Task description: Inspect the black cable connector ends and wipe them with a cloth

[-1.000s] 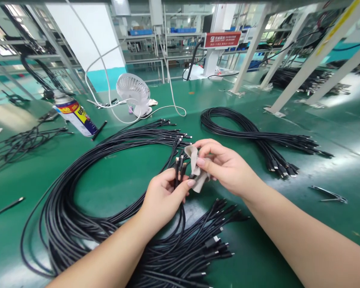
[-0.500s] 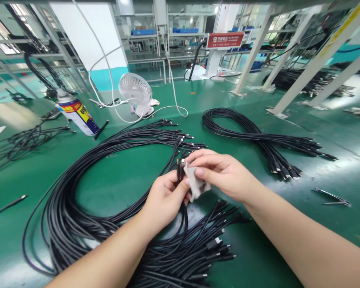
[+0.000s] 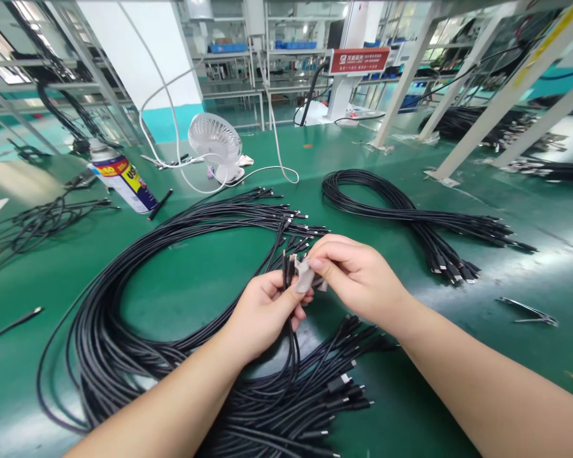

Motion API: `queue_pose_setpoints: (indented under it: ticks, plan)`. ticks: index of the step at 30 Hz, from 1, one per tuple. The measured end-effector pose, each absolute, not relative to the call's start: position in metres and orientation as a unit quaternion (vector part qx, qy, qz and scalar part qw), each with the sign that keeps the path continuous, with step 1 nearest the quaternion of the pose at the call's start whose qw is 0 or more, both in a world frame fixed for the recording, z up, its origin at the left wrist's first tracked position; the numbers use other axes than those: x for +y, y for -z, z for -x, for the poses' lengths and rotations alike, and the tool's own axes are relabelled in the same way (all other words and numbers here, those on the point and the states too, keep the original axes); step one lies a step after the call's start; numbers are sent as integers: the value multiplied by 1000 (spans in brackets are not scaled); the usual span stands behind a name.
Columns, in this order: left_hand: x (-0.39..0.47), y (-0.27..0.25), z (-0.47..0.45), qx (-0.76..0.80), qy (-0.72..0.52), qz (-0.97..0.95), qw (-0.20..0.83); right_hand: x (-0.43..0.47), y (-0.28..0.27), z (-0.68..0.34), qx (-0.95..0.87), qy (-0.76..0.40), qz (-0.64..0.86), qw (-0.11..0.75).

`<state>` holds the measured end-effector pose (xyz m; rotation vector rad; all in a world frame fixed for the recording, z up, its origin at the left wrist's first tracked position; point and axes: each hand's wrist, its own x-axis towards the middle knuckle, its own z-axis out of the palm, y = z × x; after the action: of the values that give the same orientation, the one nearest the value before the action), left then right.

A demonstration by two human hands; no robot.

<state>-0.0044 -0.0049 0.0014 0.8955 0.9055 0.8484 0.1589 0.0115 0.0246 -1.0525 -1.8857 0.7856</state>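
Note:
My left hand point(image 3: 270, 308) is closed around the ends of several black cables point(image 3: 286, 270), their plugs sticking up past the thumb. In my right hand point(image 3: 353, 273) a small greyish-white cloth point(image 3: 304, 276) is pinched between thumb and fingers, pressed against the held plugs. The cloth partly hides those plugs and some left fingertips. Below and to the left, a big looped bundle of black cables point(image 3: 95, 331) lies on the green table point(image 3: 186, 280), with its plug ends fanned out at both ends.
A second looped cable bundle point(image 3: 386, 194) lies to the right, with metal tweezers point(image 3: 528, 312) nearer me. At the back left stand a spray can point(image 3: 124, 178) and a white fan point(image 3: 216, 146) with a trailing white cord. Shelf posts point(image 3: 482, 95) rise at the right.
My right hand has shifted slightly, and the cloth has become more bunched around the plugs. My left hand keeps its hold on the cables in nearly the same place.

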Motion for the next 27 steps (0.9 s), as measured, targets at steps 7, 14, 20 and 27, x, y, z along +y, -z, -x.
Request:
queue_pose_setpoints:
  ticks: [7,14,20,27]
  plan:
    - [-4,2,6,372,-376,-376,761,9,-22,-157,-665,-477,433,377]
    - [-4,3,8,348,-365,-367,782,9,-28,-155,-614,-529,447,379]
    - [-2,6,11,339,-340,-387,787,15,-17,-164,-574,-637,406,315]
    - [1,4,14,336,-317,-398,793,14,-17,-162,-549,-618,437,354]
